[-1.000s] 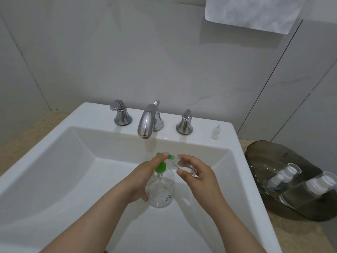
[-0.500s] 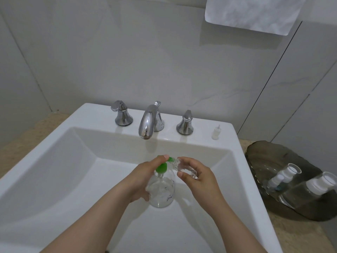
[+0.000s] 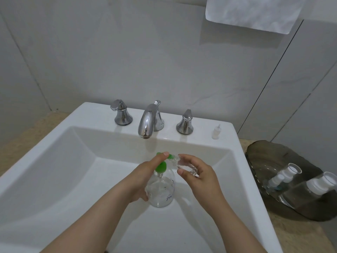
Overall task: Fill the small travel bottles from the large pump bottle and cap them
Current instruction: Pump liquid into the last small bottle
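Left grip: the left hand [image 3: 144,178] is closed round the clear pump bottle [image 3: 161,192], with its forefinger laid on the green pump head [image 3: 161,166].
Right grip: the right hand [image 3: 198,178] pinches a small clear travel bottle [image 3: 184,164] between thumb and fingers. The bottle is tipped nearly on its side, its mouth at the green nozzle [image 3: 170,157].
Place: the pump bottle stands in the white sink [image 3: 73,170], below the tap spout [image 3: 146,123]. The travel bottle is held in the air just beside the pump head.
Fill level: cannot tell; fingers cover most of the travel bottle.
Risk, aim: the mouth is narrow and is met sideways, so a press while it sits off the nozzle would likely squirt over the fingers.
Risk, tilt: held this flat, the bottle may run back out once partly full.
Risk, slip: wet plastic in a light pinch could drop into the basin.
Risk, capping: the small pale cap [image 3: 216,132] stands on the sink rim, well apart, so reaching for it with an open bottle invites a spill.
Beyond: capped bottles [image 3: 290,172] lie in a dark glass tray [image 3: 264,156] on the worktop.
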Demonstrator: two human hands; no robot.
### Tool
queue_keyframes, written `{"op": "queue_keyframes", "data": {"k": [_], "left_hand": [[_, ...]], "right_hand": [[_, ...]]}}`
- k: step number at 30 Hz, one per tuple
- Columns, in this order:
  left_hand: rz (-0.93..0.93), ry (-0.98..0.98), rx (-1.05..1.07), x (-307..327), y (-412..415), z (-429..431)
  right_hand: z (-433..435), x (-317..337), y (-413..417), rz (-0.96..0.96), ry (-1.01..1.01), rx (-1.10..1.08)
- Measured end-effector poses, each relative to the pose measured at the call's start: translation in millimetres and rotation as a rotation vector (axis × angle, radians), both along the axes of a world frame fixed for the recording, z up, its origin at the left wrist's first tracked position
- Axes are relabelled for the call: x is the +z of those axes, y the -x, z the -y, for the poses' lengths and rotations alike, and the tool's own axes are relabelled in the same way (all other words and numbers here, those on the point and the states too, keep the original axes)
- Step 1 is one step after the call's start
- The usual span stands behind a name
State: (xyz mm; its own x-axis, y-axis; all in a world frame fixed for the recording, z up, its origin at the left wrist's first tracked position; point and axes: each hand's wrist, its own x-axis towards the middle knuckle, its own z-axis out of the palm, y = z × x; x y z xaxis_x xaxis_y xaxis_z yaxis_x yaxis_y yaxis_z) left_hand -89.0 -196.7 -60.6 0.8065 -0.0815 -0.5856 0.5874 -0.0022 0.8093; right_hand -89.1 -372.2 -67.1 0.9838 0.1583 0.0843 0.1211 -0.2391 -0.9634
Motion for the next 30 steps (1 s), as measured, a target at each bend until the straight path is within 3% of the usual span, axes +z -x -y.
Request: {"op": "queue_keyframes", "data": {"k": [30], "left_hand": [[-0.015, -0.003, 0.026, 0.4, 0.6, 0.9]], "right_hand": [[-0.1, -0.8, -0.7, 0.003, 0.01, 0.015]]}}
